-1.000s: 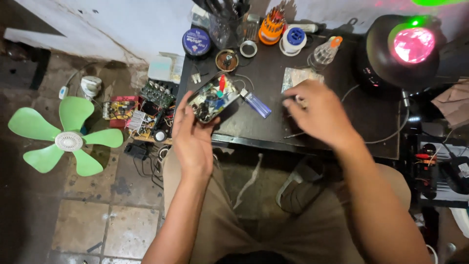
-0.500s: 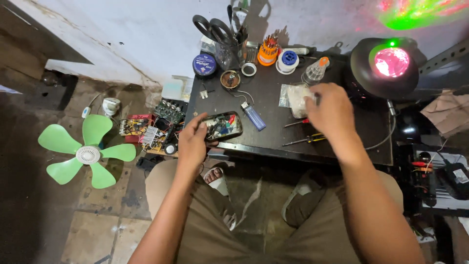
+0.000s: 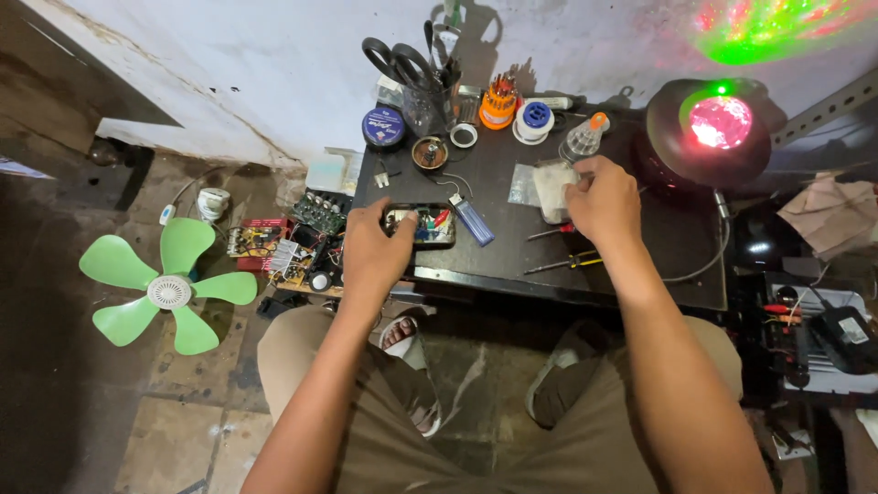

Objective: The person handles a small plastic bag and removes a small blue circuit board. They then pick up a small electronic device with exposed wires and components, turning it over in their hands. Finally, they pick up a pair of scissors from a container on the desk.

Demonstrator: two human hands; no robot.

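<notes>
Head view | left hand [image 3: 373, 249] grips opened device [image 3: 421, 225] | right hand [image 3: 602, 198] pinches clear packet [image 3: 551, 187]

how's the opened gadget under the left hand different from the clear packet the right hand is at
The opened gadget is dark and shows coloured wires and parts inside; the clear packet is pale and see-through. The gadget sits at the near edge of the black table, the packet further back. The left hand grips the gadget from its left end, while the right hand pinches at the packet. Both lie flat on the table.
</notes>
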